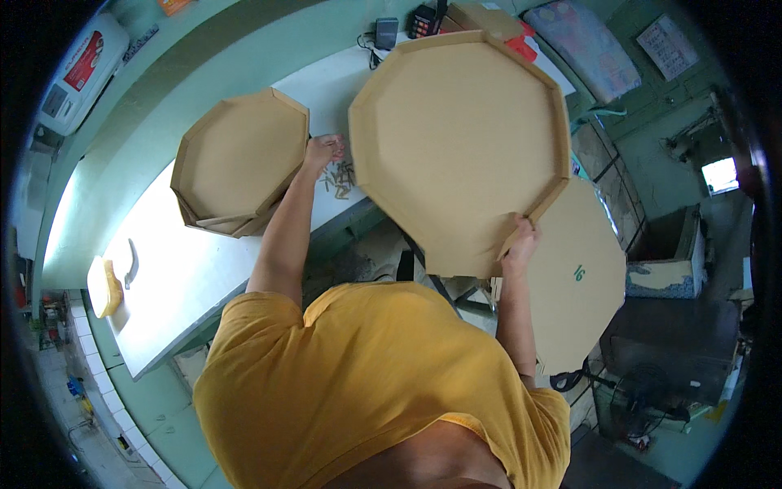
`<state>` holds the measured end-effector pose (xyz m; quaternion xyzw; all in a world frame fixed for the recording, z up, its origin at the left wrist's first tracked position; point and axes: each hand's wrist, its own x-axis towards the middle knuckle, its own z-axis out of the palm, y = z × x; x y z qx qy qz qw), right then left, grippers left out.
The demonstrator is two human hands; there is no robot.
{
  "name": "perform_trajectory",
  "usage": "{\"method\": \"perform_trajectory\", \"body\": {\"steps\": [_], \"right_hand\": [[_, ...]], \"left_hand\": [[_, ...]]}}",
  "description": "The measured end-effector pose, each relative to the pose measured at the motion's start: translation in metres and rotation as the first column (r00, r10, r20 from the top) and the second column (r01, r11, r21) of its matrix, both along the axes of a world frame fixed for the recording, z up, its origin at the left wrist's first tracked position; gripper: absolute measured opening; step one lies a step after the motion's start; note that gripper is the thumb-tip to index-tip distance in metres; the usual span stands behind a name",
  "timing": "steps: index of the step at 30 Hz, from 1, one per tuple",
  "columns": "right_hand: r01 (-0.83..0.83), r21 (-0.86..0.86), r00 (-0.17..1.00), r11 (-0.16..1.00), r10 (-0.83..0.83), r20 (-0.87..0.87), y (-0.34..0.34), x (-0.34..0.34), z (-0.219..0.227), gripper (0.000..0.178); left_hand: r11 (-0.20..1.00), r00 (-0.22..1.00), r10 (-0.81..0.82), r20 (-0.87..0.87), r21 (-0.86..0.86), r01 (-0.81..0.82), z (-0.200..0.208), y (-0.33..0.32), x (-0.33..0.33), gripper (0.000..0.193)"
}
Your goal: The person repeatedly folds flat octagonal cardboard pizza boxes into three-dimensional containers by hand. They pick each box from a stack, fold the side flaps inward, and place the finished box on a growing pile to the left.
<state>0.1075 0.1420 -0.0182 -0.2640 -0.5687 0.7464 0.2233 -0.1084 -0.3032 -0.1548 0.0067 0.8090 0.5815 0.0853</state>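
A large octagonal cardboard box half point(460, 147), shallow with raised folded sides, is held up in front of me. Its lower right corner is gripped by my right hand point(521, 244), where a flap of the rim stands loose. My left hand point(326, 149) is closed above the white table, between that piece and a smaller octagonal cardboard box point(244, 155). What its fingers hold, if anything, I cannot make out. Just below it lies a pile of small brown cardboard scraps point(340, 181). The smaller box sits on more folded cardboard, to the left.
A flat cardboard sheet point(574, 277) with a green mark is at my right, partly behind the large piece. On the white table point(175, 277) are a yellow sponge-like block point(106, 287) and a curved pale object point(129, 262). Small dark devices point(387, 33) stand at the back.
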Motion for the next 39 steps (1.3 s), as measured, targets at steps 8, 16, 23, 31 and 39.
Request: {"method": "perform_trajectory", "body": {"steps": [8,16,23,31,39], "right_hand": [[0.474,0.04,0.88,0.88,-0.475,0.017,0.115,0.142,0.016,0.012],[0.249,0.782,0.707,0.571,-0.659,0.256,0.174,0.254,-0.038,0.079],[-0.485,0.869,0.822,-0.095,-0.389,0.416,0.19,0.304,-0.011,0.047],[-0.42,0.868,0.882,0.264,-0.107,0.459,0.218,0.267,-0.024,0.016],[-0.245,0.961,0.966,-0.132,-0.122,0.23,0.19,0.283,-0.033,0.031]], "left_hand": [[0.859,0.919,-0.113,-0.378,-0.502,-0.101,0.028,0.07,0.008,0.033],[0.723,0.577,-0.669,-0.467,-0.23,0.652,0.126,0.329,0.111,0.029],[0.134,-0.174,-0.926,-0.335,-0.722,0.678,0.13,0.427,0.185,0.041],[0.161,-0.129,-0.914,-0.385,-0.636,0.755,0.114,0.442,0.195,0.019],[0.266,-0.073,-0.892,-0.446,-0.649,0.713,0.111,0.434,0.212,0.017]]}}
